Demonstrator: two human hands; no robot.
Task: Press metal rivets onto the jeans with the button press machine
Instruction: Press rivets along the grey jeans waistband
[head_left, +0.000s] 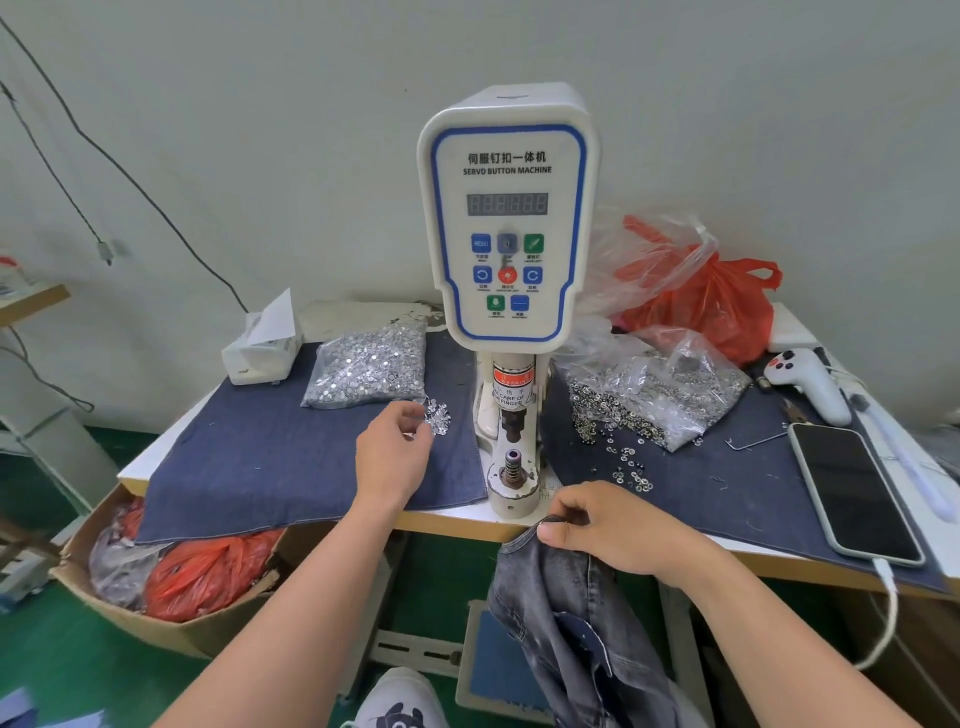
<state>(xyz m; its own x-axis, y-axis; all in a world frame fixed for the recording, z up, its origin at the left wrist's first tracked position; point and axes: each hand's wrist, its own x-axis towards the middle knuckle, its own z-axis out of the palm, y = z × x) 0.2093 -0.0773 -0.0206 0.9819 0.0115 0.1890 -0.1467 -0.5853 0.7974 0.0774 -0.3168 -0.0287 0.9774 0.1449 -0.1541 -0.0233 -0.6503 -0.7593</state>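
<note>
Jeans hang pinched in the right hand; left hand (outstretched) pinches rivets.

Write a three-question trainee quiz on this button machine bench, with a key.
1. True or false: the right hand pinches the jeans at the bench edge, below the machine's lower die.
2. Which side of the servo button machine has the phone? A) left B) right
3. Fill in: the left hand reaches into the small pile of loose ____ on the denim cloth.

Key: 1 true; 2 B; 3 rivets
</note>
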